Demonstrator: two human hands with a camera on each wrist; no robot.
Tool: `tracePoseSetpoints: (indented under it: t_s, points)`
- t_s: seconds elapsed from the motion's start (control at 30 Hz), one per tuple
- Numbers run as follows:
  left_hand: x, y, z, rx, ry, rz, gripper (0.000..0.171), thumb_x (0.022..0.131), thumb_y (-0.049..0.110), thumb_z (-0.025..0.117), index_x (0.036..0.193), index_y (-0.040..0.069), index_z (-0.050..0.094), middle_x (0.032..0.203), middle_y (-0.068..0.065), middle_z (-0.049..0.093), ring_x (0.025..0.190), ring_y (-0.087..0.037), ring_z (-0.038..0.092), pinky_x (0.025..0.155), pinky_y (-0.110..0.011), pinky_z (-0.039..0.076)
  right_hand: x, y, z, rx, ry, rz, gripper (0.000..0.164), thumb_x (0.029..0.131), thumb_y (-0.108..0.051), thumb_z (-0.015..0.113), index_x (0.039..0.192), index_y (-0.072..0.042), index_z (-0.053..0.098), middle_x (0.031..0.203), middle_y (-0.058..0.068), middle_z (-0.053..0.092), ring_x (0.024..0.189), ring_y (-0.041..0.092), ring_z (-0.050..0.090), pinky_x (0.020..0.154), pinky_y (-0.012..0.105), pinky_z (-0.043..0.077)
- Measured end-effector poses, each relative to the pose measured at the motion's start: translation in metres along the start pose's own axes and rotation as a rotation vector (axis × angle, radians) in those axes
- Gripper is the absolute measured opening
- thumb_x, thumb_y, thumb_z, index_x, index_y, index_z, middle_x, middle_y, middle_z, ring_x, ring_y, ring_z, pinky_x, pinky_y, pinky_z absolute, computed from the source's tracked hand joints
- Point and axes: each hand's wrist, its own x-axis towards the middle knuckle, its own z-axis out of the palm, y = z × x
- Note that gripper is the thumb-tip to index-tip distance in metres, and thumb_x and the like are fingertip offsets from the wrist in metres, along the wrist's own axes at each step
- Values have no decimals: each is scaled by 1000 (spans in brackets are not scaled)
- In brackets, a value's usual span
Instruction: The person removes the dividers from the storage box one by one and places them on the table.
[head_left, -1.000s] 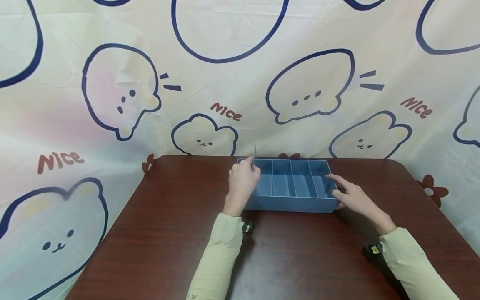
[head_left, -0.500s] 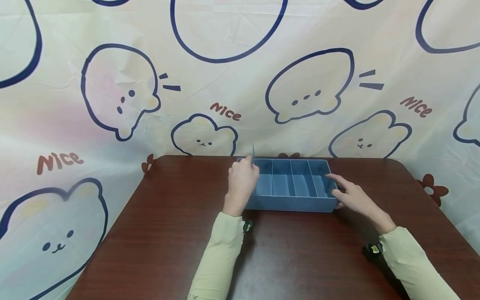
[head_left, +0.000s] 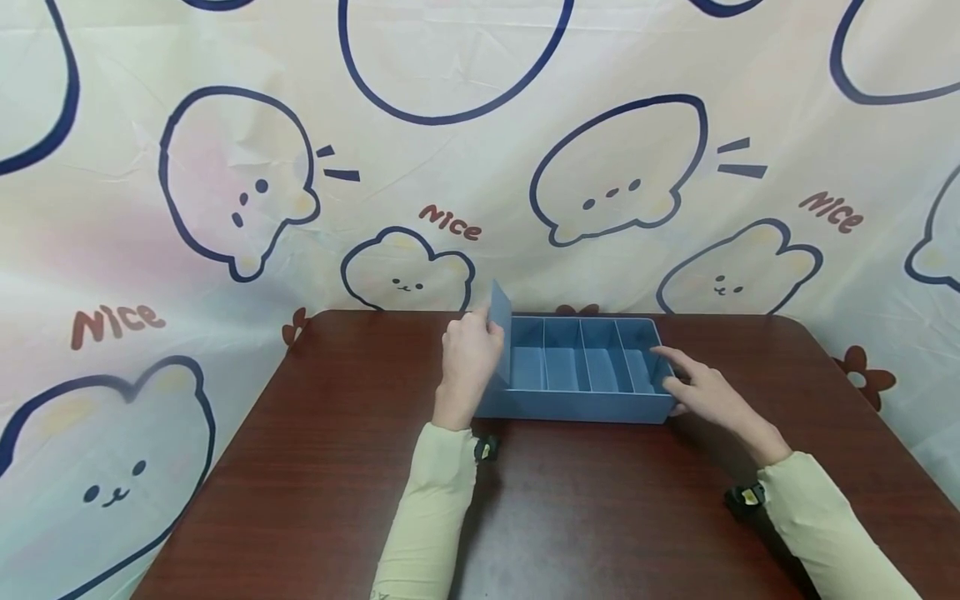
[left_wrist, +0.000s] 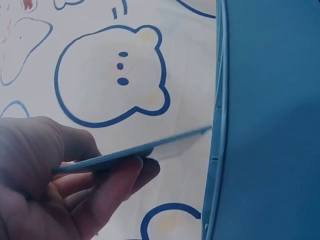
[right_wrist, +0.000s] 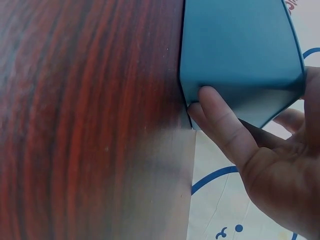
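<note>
L hand [head_left: 469, 352] pinches a thin blue panel [head_left: 502, 308] btwn thumb & fingers — panel upright over L part of the blue box [head_left: 577, 407], can't tell if touching. R hand [head_left: 708, 396] not clenched: fingers mostly straight, touching box's R end, tips at rim. Box sits twd far edge of dark-red table [head_left: 337, 417] — cartoon-print cloth [head_left: 480, 158] w/ "Nice" lettering behind.
</note>
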Motion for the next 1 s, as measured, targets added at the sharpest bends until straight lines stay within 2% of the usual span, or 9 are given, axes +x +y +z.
tracePoseSetpoints:
  t_s: [0.17, 0.3, 0.47, 0.7, 0.83, 1.0]
  points:
    - [1, -3, -7, -63, -1, -12, 39, 95, 13, 57, 134, 11, 60, 94, -13, 74, 56, -18, 61, 48, -22, 47, 0, 0, 1, -10, 0, 3, 61, 96, -14, 43, 154, -14, 26, 155, 32, 25, 109, 44, 63, 73, 43, 60]
    - [2, -6, -12, -94, 8, -11, 40, 95, 11, 56, 134, 11, 61, 93, -13, 74, 52, -18, 57, 45, -24, 41, 1, 0, 1, -15, 2, 1, 61, 96, -14, 43, 154, -13, 26, 155, 33, 25, 105, 41, 66, 73, 43, 60]
    - [2, -9, -16, -103, 3, -23, 39, 95, 12, 57, 134, 11, 61, 91, -13, 73, 51, -18, 56, 46, -25, 40, 1, 0, 1, -12, 4, -4, 61, 96, -13, 43, 154, -13, 26, 155, 33, 25, 104, 40, 66, 73, 43, 60]
    - [3, -13, -20, -116, -15, -63, 39, 96, 14, 54, 135, 12, 59, 78, -9, 68, 49, -20, 51, 47, -27, 39, 0, 1, 0, -9, 3, 8, 61, 96, -14, 43, 155, -13, 26, 155, 34, 24, 102, 39, 67, 73, 44, 60]
    - [5, -16, -22, -100, -10, -71, 38, 96, 13, 54, 133, 13, 60, 93, -11, 72, 54, -21, 54, 50, -28, 41, 0, 1, 0, -5, 3, 11, 61, 96, -14, 43, 155, -14, 26, 155, 33, 24, 105, 42, 66, 74, 44, 60]
    - [6, -19, -25, -89, -31, -79, 36, 97, 15, 54, 133, 12, 60, 113, -13, 72, 67, -25, 63, 57, -30, 46, 0, 0, 0, 0, 7, 6, 61, 96, -14, 43, 154, -14, 26, 155, 32, 25, 111, 46, 62, 75, 46, 60]
